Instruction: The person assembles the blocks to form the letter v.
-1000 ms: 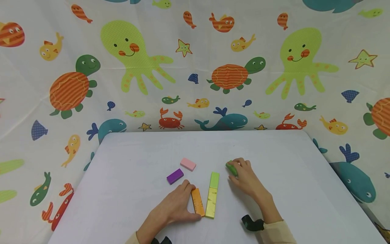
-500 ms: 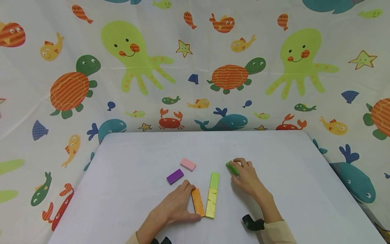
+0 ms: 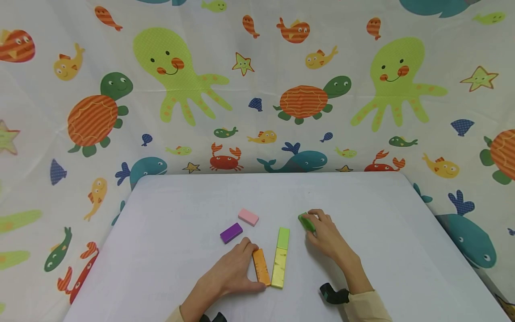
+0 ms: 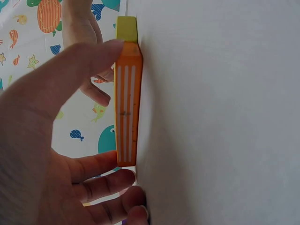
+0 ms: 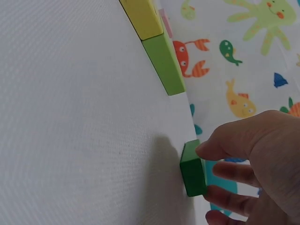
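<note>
1. Wrinkly white cloth (image 3: 261,89) with sea animals printed on it hangs behind and at the sides, maybe to make a cheery backdrop.
2. Next biggest is the white table (image 3: 161,241). It looks flat, so the blocks can lie on it without rolling.
3. The person's left hand (image 3: 234,269) pinches the orange block longways, thumb at the near end and fingers at the far end. That seems a good way to keep a long block from turning.
4. The right hand (image 3: 327,235) pinches the green block between thumb and fingers, out to the right of the other blocks. I can't tell if that block is lifted a little.
5. The yellow block (image 3: 279,268) is long, with straight sides and small dark marks.
6. The orange block (image 3: 261,267) is long too, with pale stripes along one side. Its near end is right by the yellow block; I can't tell if they touch.
7. The light green block (image 3: 283,238) is shorter and smooth. It touches the yellow block's far end, making one straight line.
8. The green block (image 5: 193,176) is short and darker, with flat sides.
9. The purple block (image 3: 231,233) and pink block (image 3: 248,217) lie slanted, near each other but apart, past the left hand. Nobody holds them. They look smooth and hard, maybe painted wood.
</note>
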`<action>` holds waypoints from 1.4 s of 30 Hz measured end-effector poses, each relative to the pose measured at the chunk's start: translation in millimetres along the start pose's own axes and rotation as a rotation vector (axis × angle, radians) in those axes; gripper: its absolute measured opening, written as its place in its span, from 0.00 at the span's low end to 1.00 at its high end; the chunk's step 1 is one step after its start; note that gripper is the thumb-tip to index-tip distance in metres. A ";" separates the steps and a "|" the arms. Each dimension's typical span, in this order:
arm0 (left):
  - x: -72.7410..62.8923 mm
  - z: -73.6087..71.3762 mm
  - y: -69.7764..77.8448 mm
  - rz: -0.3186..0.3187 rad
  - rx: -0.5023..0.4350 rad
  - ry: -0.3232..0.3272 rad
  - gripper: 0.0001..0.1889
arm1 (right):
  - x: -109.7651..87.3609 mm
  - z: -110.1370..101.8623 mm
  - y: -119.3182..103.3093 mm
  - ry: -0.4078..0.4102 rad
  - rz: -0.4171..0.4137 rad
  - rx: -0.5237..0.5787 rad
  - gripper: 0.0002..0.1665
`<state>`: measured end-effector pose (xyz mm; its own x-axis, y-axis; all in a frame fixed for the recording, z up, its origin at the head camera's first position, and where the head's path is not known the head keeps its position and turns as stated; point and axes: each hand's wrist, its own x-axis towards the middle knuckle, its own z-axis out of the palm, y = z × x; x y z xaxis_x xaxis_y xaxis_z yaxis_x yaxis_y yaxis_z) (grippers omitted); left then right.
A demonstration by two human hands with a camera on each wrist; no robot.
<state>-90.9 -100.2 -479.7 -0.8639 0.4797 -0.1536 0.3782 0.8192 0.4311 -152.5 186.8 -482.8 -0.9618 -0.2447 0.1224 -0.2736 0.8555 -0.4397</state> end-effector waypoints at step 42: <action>0.2 -0.8 0.2 -0.009 -0.001 -0.016 0.47 | 4.2 0.2 -1.9 -0.092 0.050 0.071 0.24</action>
<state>-91.2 -100.2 -479.0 -0.8619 0.4771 -0.1717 0.3699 0.8232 0.4306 -156.1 184.0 -481.6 -0.9690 -0.2464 0.0177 -0.2212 0.8337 -0.5059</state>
